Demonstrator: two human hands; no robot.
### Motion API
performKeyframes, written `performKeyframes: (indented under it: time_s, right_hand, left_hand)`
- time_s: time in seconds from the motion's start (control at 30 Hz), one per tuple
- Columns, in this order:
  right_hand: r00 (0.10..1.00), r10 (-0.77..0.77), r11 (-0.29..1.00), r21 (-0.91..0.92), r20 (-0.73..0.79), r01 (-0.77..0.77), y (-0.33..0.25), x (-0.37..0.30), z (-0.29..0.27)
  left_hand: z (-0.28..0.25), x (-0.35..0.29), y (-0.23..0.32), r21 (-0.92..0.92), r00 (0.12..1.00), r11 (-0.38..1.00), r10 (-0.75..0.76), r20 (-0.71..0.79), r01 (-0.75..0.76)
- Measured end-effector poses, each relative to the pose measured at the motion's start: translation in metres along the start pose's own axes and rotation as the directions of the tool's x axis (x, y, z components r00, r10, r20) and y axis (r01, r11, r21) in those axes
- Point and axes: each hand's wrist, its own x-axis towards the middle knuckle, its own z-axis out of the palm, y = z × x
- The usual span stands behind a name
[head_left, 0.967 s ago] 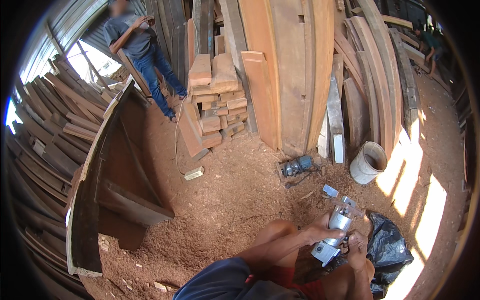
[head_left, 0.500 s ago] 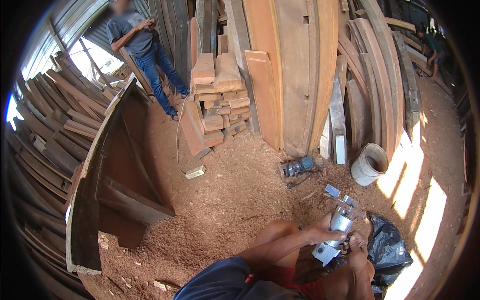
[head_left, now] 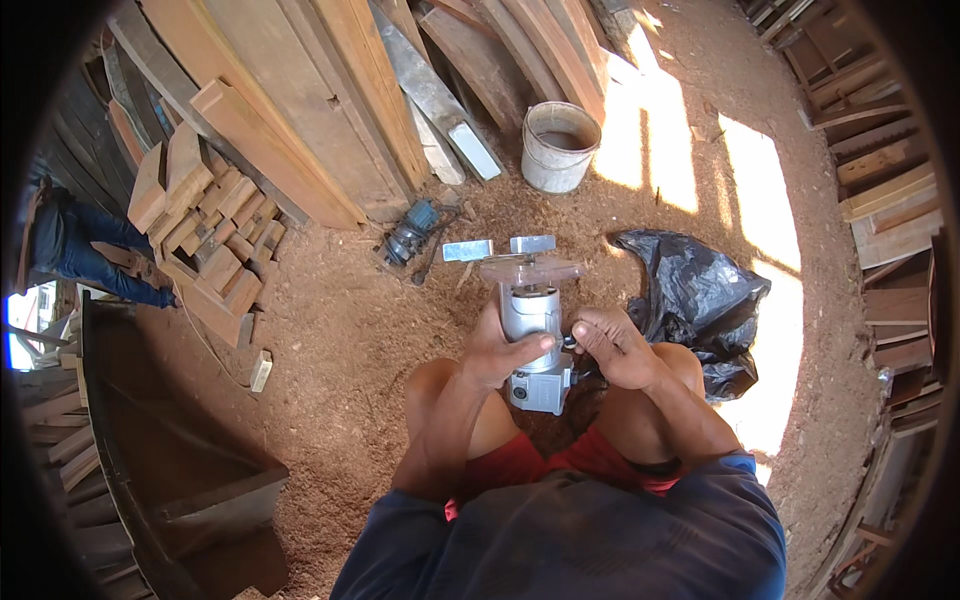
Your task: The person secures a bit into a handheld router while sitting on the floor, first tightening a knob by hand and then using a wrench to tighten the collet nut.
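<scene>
In front of my bent knees I hold a silver trim router (head_left: 532, 318), its motor housing toward me and its clear base plate (head_left: 530, 270) at the far end. Two flat metal pieces stick out beyond that plate. My left hand (head_left: 497, 350) wraps round the silver body from the left, thumb lying across it. On the other side, my right hand (head_left: 612, 345) is closed, with thumb and finger pinching a small black knob (head_left: 569, 341) on the router. Behind my right hand lies a crumpled black plastic bag (head_left: 690, 285).
A blue-green power tool (head_left: 410, 232) lies on the dusty floor ahead, near a whitish bucket (head_left: 560, 148). Planks (head_left: 330, 90) lean beyond them. Stacked wood blocks (head_left: 215, 225) and a person in jeans (head_left: 85, 240) are at left. A curved dark wooden piece (head_left: 180, 450) stands nearer.
My view has swung right and down, so the router and my hands appear nearer the middle. Both hands keep their hold on the router.
</scene>
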Motion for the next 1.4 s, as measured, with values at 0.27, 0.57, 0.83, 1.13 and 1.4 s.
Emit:
performKeyframes:
  time_s: [0.27,0.57,0.83,1.13,1.4]
  right_hand:
    - [0.998,0.055,0.998,0.017,0.001,-0.055,-0.002,-0.004,0.006]
    - [0.996,0.085,0.996,0.010,0.022,-0.085,-0.001,-0.004,0.001]
    - [0.990,0.121,0.992,0.038,0.067,-0.123,0.001,0.003,-0.003]
    - [0.995,0.099,0.994,0.046,0.006,-0.099,0.006,0.005,-0.007]
    - [0.997,0.082,0.996,0.040,0.008,-0.082,0.006,0.006,-0.006]
  left_hand:
    - [-0.003,-0.004,0.003,0.139,0.998,0.988,0.063,0.005,-0.063]
    - [0.001,-0.007,0.000,0.185,0.996,0.981,0.071,-0.056,-0.060]
    - [0.004,-0.003,-0.003,0.040,0.989,0.991,0.132,-0.060,-0.130]
    - [0.004,0.003,-0.004,-0.134,0.998,0.991,-0.006,-0.057,-0.001]
    - [-0.010,0.004,-0.019,-0.190,0.999,0.981,-0.050,-0.012,0.047]
